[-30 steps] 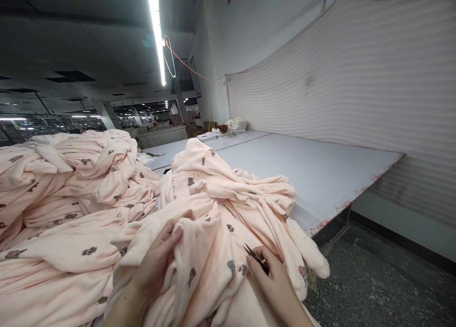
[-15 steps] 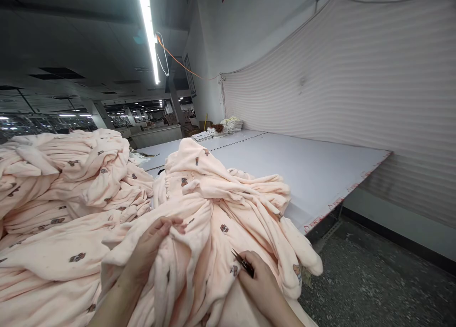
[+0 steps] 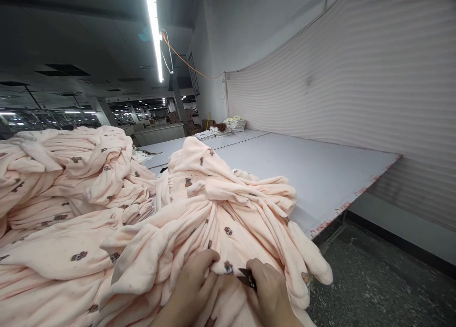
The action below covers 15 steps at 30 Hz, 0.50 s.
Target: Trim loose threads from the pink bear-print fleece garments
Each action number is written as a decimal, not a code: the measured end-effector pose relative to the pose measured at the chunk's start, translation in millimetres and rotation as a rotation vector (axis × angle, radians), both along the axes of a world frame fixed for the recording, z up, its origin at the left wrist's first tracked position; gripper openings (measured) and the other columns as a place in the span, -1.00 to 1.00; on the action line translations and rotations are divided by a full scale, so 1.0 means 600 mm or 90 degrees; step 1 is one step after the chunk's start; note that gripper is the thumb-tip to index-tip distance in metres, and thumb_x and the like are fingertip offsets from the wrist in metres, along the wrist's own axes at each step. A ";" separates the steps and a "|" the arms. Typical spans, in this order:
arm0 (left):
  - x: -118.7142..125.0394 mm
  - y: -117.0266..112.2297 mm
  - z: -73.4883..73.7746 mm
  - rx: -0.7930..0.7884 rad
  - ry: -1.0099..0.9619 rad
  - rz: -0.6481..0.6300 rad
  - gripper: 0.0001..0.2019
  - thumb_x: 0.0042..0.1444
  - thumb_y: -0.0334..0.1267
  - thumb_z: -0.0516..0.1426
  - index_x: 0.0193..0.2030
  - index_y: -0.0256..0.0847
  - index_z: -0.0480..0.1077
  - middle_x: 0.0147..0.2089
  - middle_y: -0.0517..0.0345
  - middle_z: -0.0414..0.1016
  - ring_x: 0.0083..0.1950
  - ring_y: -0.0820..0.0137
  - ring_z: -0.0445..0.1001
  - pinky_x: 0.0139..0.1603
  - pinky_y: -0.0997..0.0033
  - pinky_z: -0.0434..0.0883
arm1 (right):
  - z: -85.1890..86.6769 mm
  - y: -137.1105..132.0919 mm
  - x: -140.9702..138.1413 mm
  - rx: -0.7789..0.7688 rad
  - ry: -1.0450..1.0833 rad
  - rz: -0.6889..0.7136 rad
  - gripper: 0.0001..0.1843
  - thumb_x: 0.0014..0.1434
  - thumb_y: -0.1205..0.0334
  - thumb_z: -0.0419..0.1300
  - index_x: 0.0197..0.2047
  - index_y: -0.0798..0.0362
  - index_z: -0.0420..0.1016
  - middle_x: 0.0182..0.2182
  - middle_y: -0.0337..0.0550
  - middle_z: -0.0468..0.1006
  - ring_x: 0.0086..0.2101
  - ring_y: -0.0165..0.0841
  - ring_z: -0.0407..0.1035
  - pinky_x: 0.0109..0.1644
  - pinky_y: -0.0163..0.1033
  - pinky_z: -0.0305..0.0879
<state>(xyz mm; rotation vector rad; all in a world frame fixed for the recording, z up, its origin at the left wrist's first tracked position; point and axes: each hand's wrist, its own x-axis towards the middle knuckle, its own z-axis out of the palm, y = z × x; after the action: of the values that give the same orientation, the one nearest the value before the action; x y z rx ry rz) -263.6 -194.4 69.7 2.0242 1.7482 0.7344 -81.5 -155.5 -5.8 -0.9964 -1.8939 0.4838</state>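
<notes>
In front of me lies a pale pink plush garment [image 3: 245, 236] printed with small brown bear figures, bunched in folds. My left hand [image 3: 195, 284] is closed, pinching an edge of this cloth between thumb and fingers. Just to its right, my right hand [image 3: 269, 289] is wrapped round small dark thread snips [image 3: 246, 278]. The blades point left, parted, and lie close to the pinched edge and a printed bear. Whether they touch the cloth I cannot tell.
A large heap of the same pink plush cloth [image 3: 71, 184] fills the left side. Behind is a white table [image 3: 270, 156], with stacked white pieces [image 3: 234, 123] at its far end. A pale striped curtain [image 3: 338, 80] hangs at right above dark speckled floor [image 3: 384, 265].
My left hand has moved right and down, from a raised fold to the edge beside the snips. The snips have turned from pointing up-left to pointing left.
</notes>
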 end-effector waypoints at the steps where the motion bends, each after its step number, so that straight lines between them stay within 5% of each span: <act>1: -0.009 -0.004 -0.005 0.001 -0.045 0.008 -0.85 0.13 -0.36 -0.03 -0.21 -0.15 0.32 -0.23 0.09 0.47 -0.17 0.25 0.42 -0.14 0.32 0.30 | 0.002 -0.003 0.004 0.000 -0.041 0.005 -0.92 0.10 0.35 0.07 -0.40 0.00 0.32 -0.52 -0.26 0.39 -0.50 -0.34 0.25 -0.40 -0.29 0.08; 6: -0.032 -0.015 -0.014 -0.035 -0.161 0.021 -0.83 0.14 -0.31 0.00 -0.15 -0.15 0.34 -0.15 0.08 0.47 -0.06 0.22 0.41 -0.05 0.29 0.33 | 0.057 -0.013 0.014 -0.263 0.031 0.189 -0.87 0.07 0.31 0.22 -0.25 -0.01 0.45 -0.32 -0.25 0.50 -0.25 -0.31 0.41 -0.20 -0.33 0.28; 10: -0.028 -0.011 -0.005 -0.035 -0.177 0.007 -0.86 0.17 -0.26 0.01 -0.18 -0.15 0.36 -0.19 0.10 0.46 -0.11 0.25 0.41 -0.13 0.35 0.34 | 0.091 -0.015 0.003 -0.218 0.026 0.170 -0.81 0.21 0.21 0.13 -0.13 -0.05 0.51 -0.29 -0.19 0.53 -0.25 -0.29 0.43 -0.19 -0.29 0.27; 15: -0.025 -0.011 0.005 -0.044 -0.219 0.015 -0.88 0.18 -0.22 0.02 -0.23 -0.16 0.33 -0.25 0.14 0.42 -0.18 0.29 0.41 -0.19 0.40 0.34 | 0.071 -0.022 -0.010 -0.186 0.032 0.112 -0.78 0.24 0.17 0.07 -0.16 -0.05 0.52 -0.31 -0.18 0.54 -0.27 -0.28 0.45 -0.23 -0.29 0.27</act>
<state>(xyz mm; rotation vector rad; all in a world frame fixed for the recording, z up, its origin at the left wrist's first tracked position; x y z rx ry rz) -278.5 -201.0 72.8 1.7145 1.5761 0.9507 -87.7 -168.4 36.7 -0.9961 -1.9085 0.9020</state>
